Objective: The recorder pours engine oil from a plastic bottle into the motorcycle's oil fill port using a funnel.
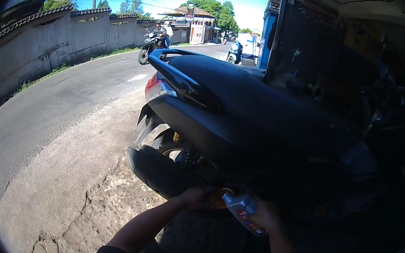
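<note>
A dark scooter [235, 104] stands before me, its tail and grab rail towards the road. Low at its side, my right hand [265, 214] grips a grey plastic oil bottle [243, 212] with a printed label. The bottle is tilted, its neck at the mouth of an orange funnel [218, 198]. My left hand [195, 197] holds the funnel from the left, though shadow hides most of its fingers. The black exhaust muffler [161, 170] lies just beyond my left forearm. Deep shade hides where the funnel's lower end sits.
Rough concrete [103, 194] borders the asphalt road [58, 97] on the left. Two people ride a motorcycle [152, 42] there, along a grey wall [85, 34]. Further off is a parked blue scooter [235, 51]. A shaded shop interior [367, 52] lies to the right.
</note>
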Demonstrator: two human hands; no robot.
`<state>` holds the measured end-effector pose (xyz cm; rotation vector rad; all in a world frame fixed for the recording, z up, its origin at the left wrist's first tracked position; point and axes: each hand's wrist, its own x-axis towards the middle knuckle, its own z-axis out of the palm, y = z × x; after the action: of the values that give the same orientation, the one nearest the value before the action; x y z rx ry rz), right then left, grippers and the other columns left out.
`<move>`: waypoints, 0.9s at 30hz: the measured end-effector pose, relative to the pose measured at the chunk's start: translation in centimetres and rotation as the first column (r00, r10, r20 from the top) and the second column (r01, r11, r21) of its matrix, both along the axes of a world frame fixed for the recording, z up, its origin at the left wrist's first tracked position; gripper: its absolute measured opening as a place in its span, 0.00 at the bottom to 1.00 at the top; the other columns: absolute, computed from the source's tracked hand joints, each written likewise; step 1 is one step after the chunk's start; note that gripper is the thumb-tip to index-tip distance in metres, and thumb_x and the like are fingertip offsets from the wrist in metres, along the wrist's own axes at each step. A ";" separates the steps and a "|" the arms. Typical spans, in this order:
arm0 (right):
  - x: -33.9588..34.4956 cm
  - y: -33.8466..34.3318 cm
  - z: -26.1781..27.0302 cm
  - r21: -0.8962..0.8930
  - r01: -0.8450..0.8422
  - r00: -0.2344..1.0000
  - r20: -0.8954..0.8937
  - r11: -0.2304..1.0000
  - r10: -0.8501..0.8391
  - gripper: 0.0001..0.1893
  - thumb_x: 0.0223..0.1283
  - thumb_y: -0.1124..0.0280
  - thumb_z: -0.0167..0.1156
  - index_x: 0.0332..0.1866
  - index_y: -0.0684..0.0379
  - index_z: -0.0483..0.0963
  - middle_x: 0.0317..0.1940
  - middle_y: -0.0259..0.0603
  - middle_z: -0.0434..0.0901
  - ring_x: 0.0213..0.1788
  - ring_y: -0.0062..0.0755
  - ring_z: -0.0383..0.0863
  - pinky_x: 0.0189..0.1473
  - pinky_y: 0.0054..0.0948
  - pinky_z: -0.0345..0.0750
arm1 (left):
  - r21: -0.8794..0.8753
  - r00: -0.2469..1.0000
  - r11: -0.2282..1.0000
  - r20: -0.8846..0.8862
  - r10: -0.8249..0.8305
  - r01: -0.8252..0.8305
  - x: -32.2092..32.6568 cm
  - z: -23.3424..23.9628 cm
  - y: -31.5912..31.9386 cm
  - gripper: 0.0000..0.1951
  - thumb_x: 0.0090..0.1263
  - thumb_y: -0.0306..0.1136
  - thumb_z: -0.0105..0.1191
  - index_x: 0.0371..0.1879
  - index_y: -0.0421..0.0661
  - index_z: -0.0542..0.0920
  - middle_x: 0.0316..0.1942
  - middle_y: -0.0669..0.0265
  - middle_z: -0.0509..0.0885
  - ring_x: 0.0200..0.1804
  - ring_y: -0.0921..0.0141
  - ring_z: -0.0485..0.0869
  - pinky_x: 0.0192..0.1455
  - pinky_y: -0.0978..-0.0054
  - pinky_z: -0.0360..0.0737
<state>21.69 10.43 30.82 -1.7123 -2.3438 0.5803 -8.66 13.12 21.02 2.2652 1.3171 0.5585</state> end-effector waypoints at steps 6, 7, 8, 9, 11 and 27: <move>-0.8 -1.1 0.0 -0.054 0.116 0.993 -0.022 0.992 -0.117 0.44 0.43 0.56 0.83 0.72 0.49 0.73 0.60 0.49 0.85 0.64 0.51 0.84 0.66 0.45 0.79 | -0.014 0.999 1.000 -0.047 -0.014 0.013 0.1 0.3 0.1 0.44 0.66 0.57 0.66 0.78 0.50 0.66 0.64 0.49 0.82 0.65 0.49 0.82 0.67 0.53 0.79; -1.2 -1.3 0.2 -0.053 0.124 0.992 -0.022 0.991 -0.126 0.44 0.43 0.56 0.83 0.72 0.49 0.73 0.60 0.49 0.85 0.64 0.51 0.84 0.66 0.45 0.79 | -0.014 0.999 1.000 -0.047 -0.023 0.022 -0.1 -0.2 0.2 0.44 0.66 0.57 0.66 0.78 0.50 0.66 0.64 0.49 0.82 0.65 0.49 0.82 0.67 0.53 0.79; -1.5 -1.5 0.5 -0.071 0.142 0.990 0.002 0.987 -0.143 0.44 0.45 0.57 0.82 0.72 0.50 0.73 0.61 0.50 0.85 0.64 0.52 0.83 0.67 0.46 0.78 | 0.015 0.999 1.000 -0.046 -0.021 0.022 -0.2 -1.0 0.4 0.43 0.67 0.58 0.65 0.78 0.50 0.66 0.64 0.49 0.82 0.64 0.49 0.82 0.66 0.52 0.79; -1.7 -1.7 0.7 -0.089 0.165 0.986 0.031 0.982 -0.163 0.43 0.46 0.59 0.81 0.72 0.50 0.73 0.62 0.51 0.84 0.65 0.52 0.83 0.68 0.47 0.77 | 0.044 0.999 0.999 -0.041 -0.024 0.025 0.0 -0.9 0.5 0.43 0.68 0.59 0.63 0.78 0.50 0.66 0.64 0.49 0.82 0.64 0.49 0.82 0.66 0.52 0.79; -1.7 -1.9 -0.1 -0.049 0.201 0.979 0.051 0.978 -0.198 0.42 0.46 0.59 0.81 0.71 0.50 0.73 0.62 0.50 0.84 0.65 0.52 0.83 0.68 0.46 0.77 | 0.034 0.998 0.999 -0.052 -0.025 0.027 0.2 -0.8 0.5 0.43 0.67 0.58 0.64 0.78 0.50 0.66 0.62 0.49 0.83 0.62 0.48 0.83 0.63 0.52 0.80; -4.2 -3.8 0.1 -0.012 0.282 0.959 0.028 0.959 -0.282 0.39 0.45 0.63 0.82 0.68 0.51 0.77 0.58 0.49 0.86 0.63 0.50 0.85 0.66 0.43 0.79 | 0.026 0.998 0.999 -0.058 -0.026 0.028 0.0 0.0 0.2 0.38 0.70 0.58 0.61 0.73 0.48 0.69 0.54 0.48 0.86 0.54 0.48 0.87 0.56 0.51 0.84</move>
<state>17.54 6.62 30.94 -2.0242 -2.0600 0.5279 -8.69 13.35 21.01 2.3335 1.3117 0.5077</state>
